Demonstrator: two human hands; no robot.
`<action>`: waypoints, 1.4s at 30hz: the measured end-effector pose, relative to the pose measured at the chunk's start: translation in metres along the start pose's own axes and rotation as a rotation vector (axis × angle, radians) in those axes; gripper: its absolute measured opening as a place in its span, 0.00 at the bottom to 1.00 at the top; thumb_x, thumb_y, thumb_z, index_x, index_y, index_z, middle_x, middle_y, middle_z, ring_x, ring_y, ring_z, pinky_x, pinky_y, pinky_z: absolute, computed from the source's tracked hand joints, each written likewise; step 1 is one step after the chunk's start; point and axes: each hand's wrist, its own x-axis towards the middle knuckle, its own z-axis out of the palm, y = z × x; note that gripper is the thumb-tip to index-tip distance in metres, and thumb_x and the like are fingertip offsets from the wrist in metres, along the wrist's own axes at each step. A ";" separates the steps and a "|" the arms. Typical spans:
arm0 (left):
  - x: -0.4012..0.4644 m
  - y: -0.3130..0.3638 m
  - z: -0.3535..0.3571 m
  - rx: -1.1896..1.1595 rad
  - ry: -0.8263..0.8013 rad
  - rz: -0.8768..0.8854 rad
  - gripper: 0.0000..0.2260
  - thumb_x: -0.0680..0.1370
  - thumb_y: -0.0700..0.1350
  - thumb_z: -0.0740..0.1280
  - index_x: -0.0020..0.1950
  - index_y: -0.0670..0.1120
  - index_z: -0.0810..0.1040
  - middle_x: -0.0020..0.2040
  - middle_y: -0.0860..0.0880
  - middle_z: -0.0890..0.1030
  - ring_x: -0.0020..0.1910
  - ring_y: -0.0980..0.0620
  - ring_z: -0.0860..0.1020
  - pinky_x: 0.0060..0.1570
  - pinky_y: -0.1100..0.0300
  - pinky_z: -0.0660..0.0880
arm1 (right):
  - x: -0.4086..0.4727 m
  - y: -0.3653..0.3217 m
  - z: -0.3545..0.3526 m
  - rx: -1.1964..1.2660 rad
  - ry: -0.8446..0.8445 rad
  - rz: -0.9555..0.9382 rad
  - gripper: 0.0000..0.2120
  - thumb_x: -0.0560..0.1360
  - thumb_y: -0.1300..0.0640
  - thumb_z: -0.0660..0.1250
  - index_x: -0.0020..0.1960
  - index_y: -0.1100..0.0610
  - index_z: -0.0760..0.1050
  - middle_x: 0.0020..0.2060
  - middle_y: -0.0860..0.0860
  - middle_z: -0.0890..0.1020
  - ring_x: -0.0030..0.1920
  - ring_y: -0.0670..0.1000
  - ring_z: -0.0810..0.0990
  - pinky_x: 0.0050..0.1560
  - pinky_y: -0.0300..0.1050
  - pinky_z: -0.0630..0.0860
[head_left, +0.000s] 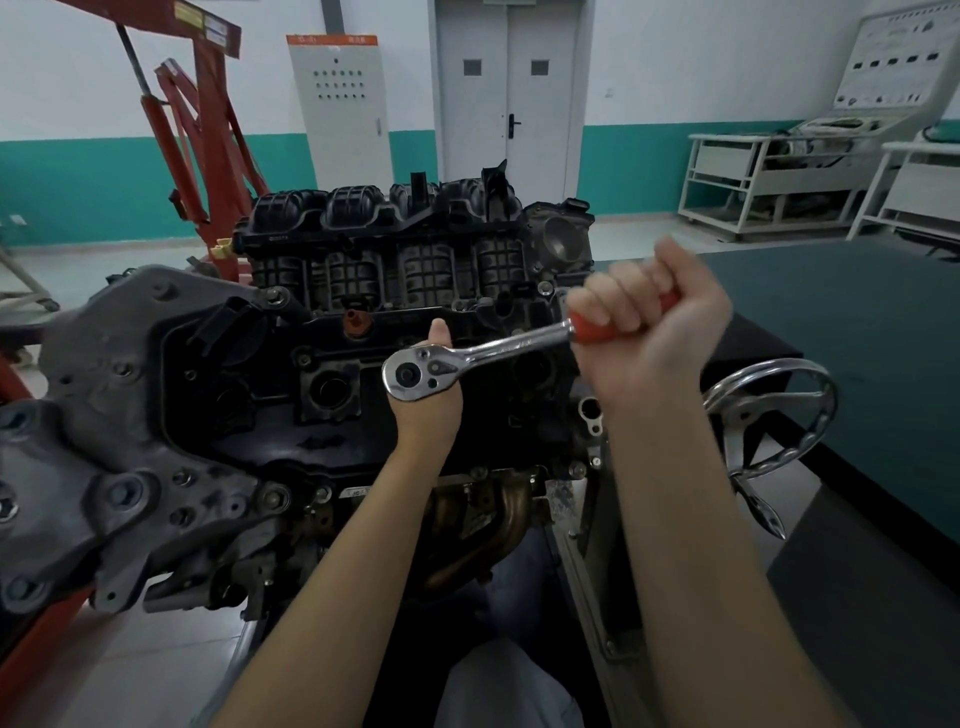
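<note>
A car engine (332, 332) on a stand fills the middle of the view, with a black ribbed intake manifold (384, 228) on top and a dark valve cover below it. A chrome ratchet wrench (467, 358) with an orange handle lies across the valve cover. My right hand (649, 322) grips the orange handle in a fist at the right. My left hand (431, 410) sits under the ratchet head, thumb pointing up beside it; its fingers are hidden behind the head.
A chrome handwheel (774, 415) sticks out from the stand at the right, next to a dark green table (852, 332). A red engine hoist (202, 135) stands at the back left. A grey bracket plate (104, 415) juts out at the engine's left end.
</note>
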 end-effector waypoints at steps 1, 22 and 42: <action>-0.002 0.000 -0.003 0.052 -0.053 -0.057 0.08 0.82 0.46 0.60 0.47 0.58 0.74 0.32 0.71 0.73 0.32 0.80 0.70 0.40 0.82 0.65 | 0.010 -0.003 0.006 -0.037 -0.010 0.047 0.20 0.75 0.60 0.58 0.25 0.54 0.62 0.17 0.46 0.61 0.18 0.45 0.58 0.21 0.34 0.61; 0.008 -0.001 -0.006 0.093 -0.100 0.011 0.24 0.81 0.36 0.59 0.27 0.54 0.66 0.20 0.60 0.66 0.21 0.62 0.64 0.31 0.69 0.66 | 0.012 0.000 0.019 -0.130 -0.062 0.061 0.21 0.77 0.60 0.56 0.26 0.54 0.61 0.17 0.46 0.61 0.18 0.45 0.58 0.22 0.34 0.61; 0.010 -0.006 -0.011 0.113 -0.136 0.021 0.26 0.79 0.38 0.63 0.22 0.57 0.68 0.21 0.61 0.69 0.22 0.63 0.67 0.29 0.71 0.66 | 0.013 -0.003 0.017 -0.143 -0.124 0.075 0.22 0.78 0.60 0.55 0.25 0.54 0.61 0.17 0.46 0.61 0.18 0.46 0.58 0.23 0.35 0.62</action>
